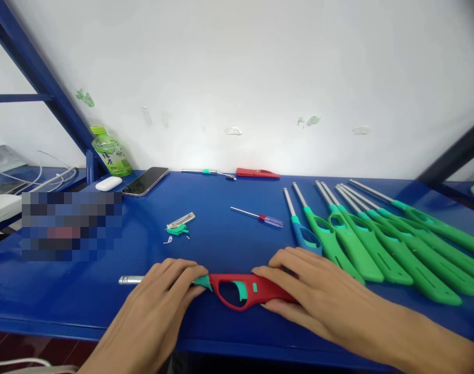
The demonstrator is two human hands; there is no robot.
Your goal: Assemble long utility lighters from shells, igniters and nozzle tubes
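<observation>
A red long-necked gas lighter point(256, 291) with a teal trigger and collar lies crosswise near the table's front edge. Around its teal collar and metal tube, my left hand point(155, 301) is closed; the tube's silver tip shows beyond the fingers. My right hand point(311, 291) grips the red handle, whose end is hidden under the palm. Behind the lighter are a small screwdriver point(266, 218) with a clear purple handle and a few loose parts: a pale metal-like strip point(181, 221), a teal piece point(178, 230) and tiny white bits.
Several green lighters point(377, 239) and one blue lighter point(305, 234) lie at the right. Along the wall are a red casing point(258, 173), a metal tube with wire point(200, 171), a phone point(146, 181), a white case point(108, 183) and a green bottle point(111, 153). Blue table point(206, 200).
</observation>
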